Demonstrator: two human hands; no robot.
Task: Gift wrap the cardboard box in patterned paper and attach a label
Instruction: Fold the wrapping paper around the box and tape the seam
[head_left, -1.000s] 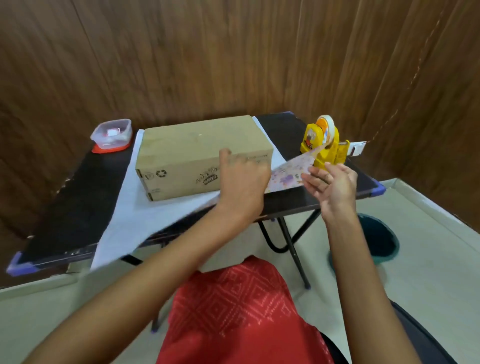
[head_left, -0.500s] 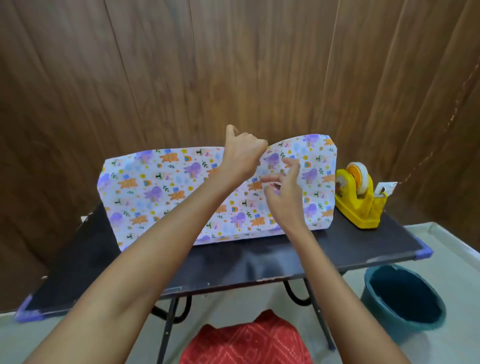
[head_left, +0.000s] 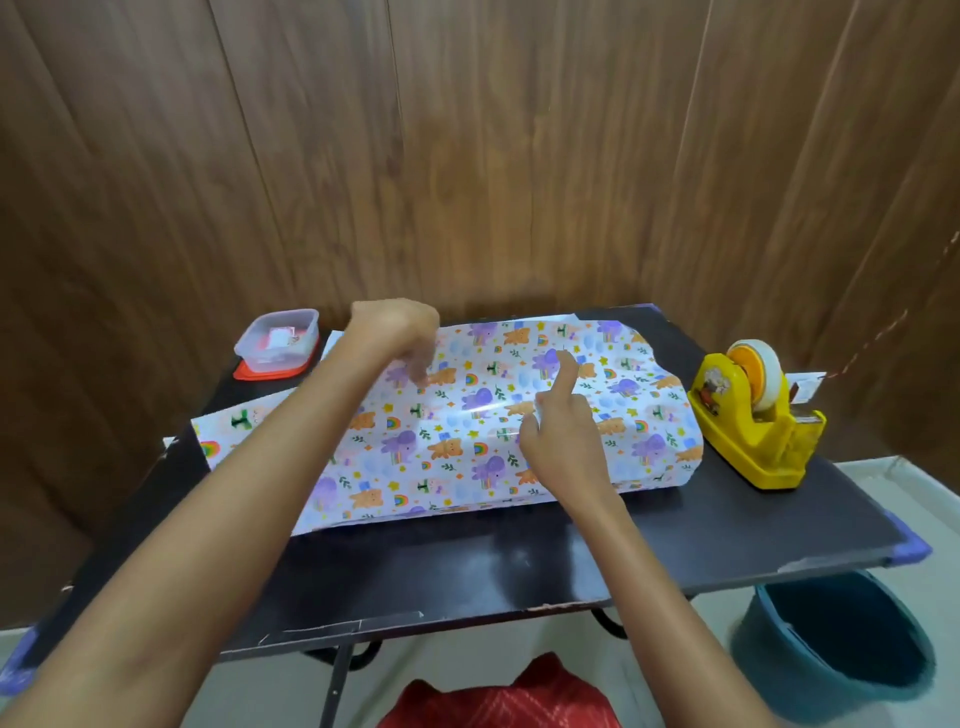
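Note:
The patterned paper, white with purple and orange animals, is draped over the cardboard box, which is fully hidden beneath it. The bundle lies across the middle of the black table. My left hand reaches over the far top edge, its fingertips bunched and pinching the paper there. My right hand rests on top of the paper near the middle. Its index finger is lifted and its fingers are apart, gripping nothing.
A yellow tape dispenser stands at the table's right end, close to the paper's edge. A small clear lidded container on a red lid sits at the back left. A teal bucket is on the floor at right. Wooden wall behind.
The bare box had paper lying under it. The paper was then held upright in both hands, and now it lies folded down over the box, with both hands lowered onto it.

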